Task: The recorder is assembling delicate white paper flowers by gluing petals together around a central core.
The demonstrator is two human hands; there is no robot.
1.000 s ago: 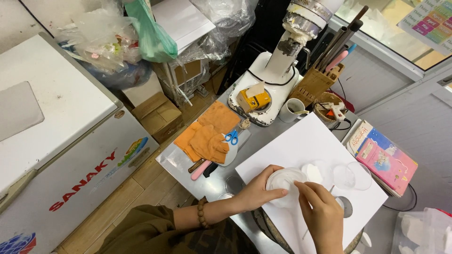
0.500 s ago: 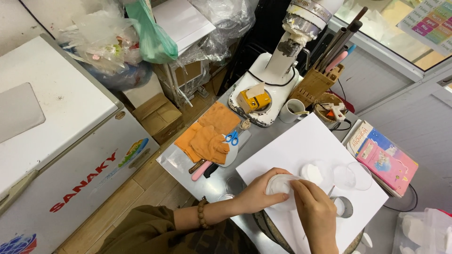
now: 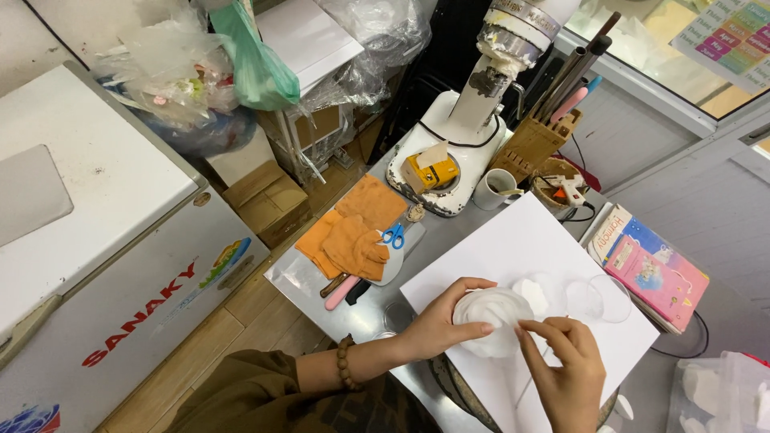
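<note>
Both hands are low in the frame, working over a big white sheet (image 3: 513, 248) on a metal table (image 3: 305, 277). The left hand (image 3: 445, 321) comes in from the lower left with the forearm angled up across the table edge and a brown bead bracelet (image 3: 345, 362) at the wrist. Its fingers curl around the near side of a white fluffy wad (image 3: 493, 317), thumb underneath and index finger laid along the top, so it's cupping and gripping the thing rather than lying flat. The right hand (image 3: 565, 377) rises from the bottom edge, palm turned down, with the thumb and first fingers pinched together at the wad's right edge. Can't really tell whether it's got a bit of fluff or a thin thread between the fingertips, too small to see.

The wad sits right between the two hands on the white sheet, touching both. Just beyond the right hand's fingertips there's a smaller white tuft (image 3: 533, 293) and next to it a clear round dish (image 3: 597, 298).

Off to the left hand's far side, near the table's edge, there's an orange cloth (image 3: 353, 232) with small blue-handled scissors (image 3: 393, 236) on it, and a pink-handled tool (image 3: 343, 293) just beside. Well beyond both hands stands a white machine (image 3: 465, 136) and a white mug (image 3: 493, 188).
</note>
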